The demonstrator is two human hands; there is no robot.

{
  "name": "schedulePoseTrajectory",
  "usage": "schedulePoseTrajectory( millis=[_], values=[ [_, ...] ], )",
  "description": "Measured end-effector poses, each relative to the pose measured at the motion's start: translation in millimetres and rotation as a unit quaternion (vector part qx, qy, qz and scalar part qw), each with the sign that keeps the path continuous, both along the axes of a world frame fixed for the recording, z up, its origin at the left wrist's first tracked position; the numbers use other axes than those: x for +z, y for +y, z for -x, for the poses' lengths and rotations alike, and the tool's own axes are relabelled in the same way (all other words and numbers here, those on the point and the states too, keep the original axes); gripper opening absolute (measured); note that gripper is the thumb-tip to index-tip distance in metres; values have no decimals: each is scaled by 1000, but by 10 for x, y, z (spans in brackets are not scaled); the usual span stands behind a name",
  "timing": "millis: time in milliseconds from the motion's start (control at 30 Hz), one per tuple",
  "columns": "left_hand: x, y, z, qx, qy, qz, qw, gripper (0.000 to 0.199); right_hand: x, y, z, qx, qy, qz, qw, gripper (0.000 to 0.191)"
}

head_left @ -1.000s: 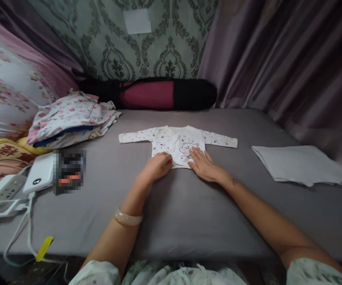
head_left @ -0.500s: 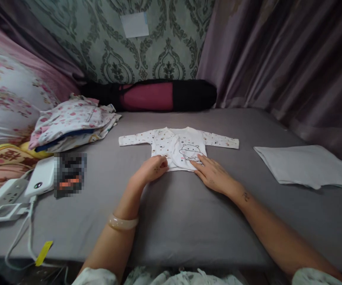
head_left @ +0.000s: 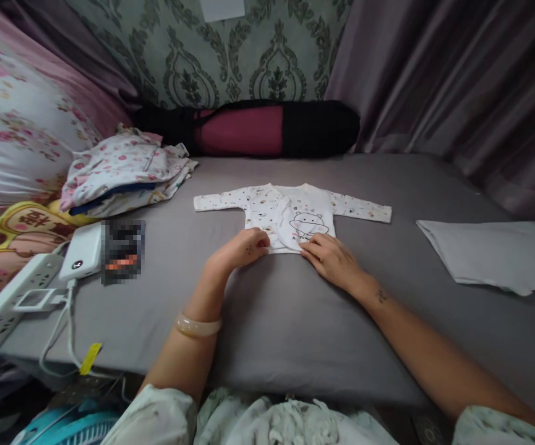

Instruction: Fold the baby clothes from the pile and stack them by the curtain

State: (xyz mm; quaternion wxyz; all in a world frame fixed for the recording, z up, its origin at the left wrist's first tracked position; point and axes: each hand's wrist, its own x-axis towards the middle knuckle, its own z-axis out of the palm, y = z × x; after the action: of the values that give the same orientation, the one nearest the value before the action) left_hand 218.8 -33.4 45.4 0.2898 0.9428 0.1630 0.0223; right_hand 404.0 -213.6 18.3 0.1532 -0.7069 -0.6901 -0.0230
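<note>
A small white baby top [head_left: 260,207] with a cartoon animal print lies flat on the grey sheet, both sleeves spread sideways. My left hand [head_left: 243,248] is at its lower left corner, fingers curled together on the hem. On the lower right part of the top rests my right hand [head_left: 334,259], its fingers bent and drawn close at the hem below the print. What lies between the fingertips of either hand is too small to make out.
Folded clothes [head_left: 114,170] are piled at the left, near a white power bank [head_left: 81,250] and a power strip [head_left: 12,306]. A black and maroon roll bag [head_left: 243,131] lies along the wall. Folded white cloth [head_left: 499,253] sits at the right.
The view has tilted downward and shifted slightly left. My right fingers have drawn in from lying spread over the print to the hem. My left hand stays at the lower left corner.
</note>
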Motion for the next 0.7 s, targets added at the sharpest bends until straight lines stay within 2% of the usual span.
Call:
schedulePoseTrajectory(
  millis=[167, 400, 567, 700],
  values=[
    [46, -14, -5, 9, 7, -3, 1000, 16, 4, 3, 20, -4, -41, 5, 999, 36],
    [6, -13, -7, -25, -12, -51, 998, 21, 24, -10, 19, 8, -70, 22, 997, 36],
    [-13, -2, 22, -48, -15, -64, 997, 22, 94, -26, 56, 6, -92, 50, 994, 35],
    [19, -26, 30, -43, -11, -62, 997, 21, 113, -53, 85, 8, -85, 48, 995, 34]
  ],
)
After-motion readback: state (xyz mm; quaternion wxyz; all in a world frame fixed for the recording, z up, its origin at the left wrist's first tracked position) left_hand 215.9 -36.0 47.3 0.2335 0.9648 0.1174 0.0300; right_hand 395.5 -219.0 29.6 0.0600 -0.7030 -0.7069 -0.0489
